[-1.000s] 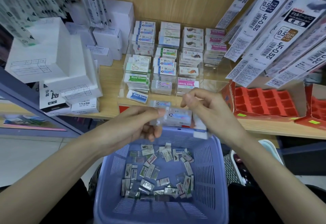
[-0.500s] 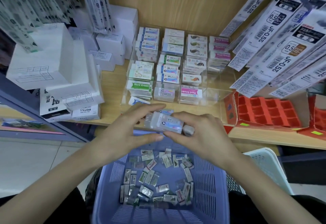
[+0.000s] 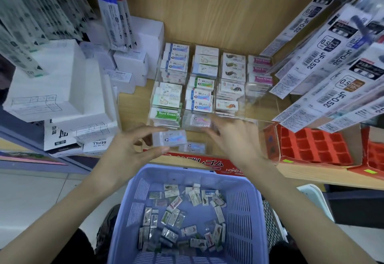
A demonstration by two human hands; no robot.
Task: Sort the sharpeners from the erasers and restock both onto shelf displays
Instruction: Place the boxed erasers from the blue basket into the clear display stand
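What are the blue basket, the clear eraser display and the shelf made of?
Blue basket: moulded plastic, matte, slotted walls.
Clear eraser display: likely acrylic, glossy, see-through walls.
Shelf: wood or wood-look laminate, grain pattern; cannot tell which.

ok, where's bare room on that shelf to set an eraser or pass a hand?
Free: the wood strip between the white boxes and the clear display; the display's empty right-front cells; the shelf lip before the red tray. Crowded: hanging refill packs overhang the right; left hand, holding an eraser, and right hand block the display's front.
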